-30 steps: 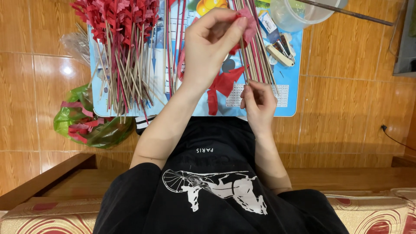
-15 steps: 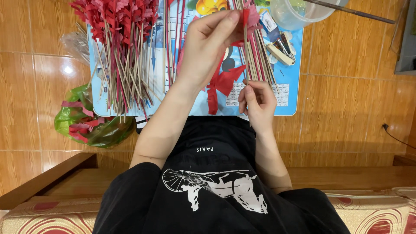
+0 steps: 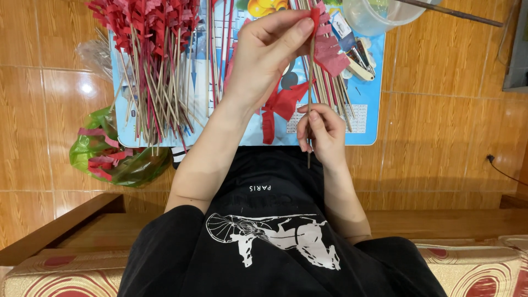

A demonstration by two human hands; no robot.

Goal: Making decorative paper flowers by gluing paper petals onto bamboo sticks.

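I saw the blue mat spread on the glossy orange-brown floor tiles, crowded with stuff. On its left lay a thick bundle of finished sticks, thin pale wood topped with crinkled red paper fringe. Off the mat's left edge sat a green plastic bag with red scraps in it. At the far right stood a clear plastic tub, and just beside it a small clip-like tool. More bare sticks and a loose red paper scrap lay behind my hands, partly blocked by them.

My left hand was closed, pinching the top of a thin wooden stick where a strip of red fringed paper hung off to the right. My right hand was curled around the stick's lower part, fingertips gripping it, so it stood nearly upright between them above the mat's near edge.

Compared with half a second before, the paper had unfurled further right, and my left thumb had shifted onto the stick's tip.
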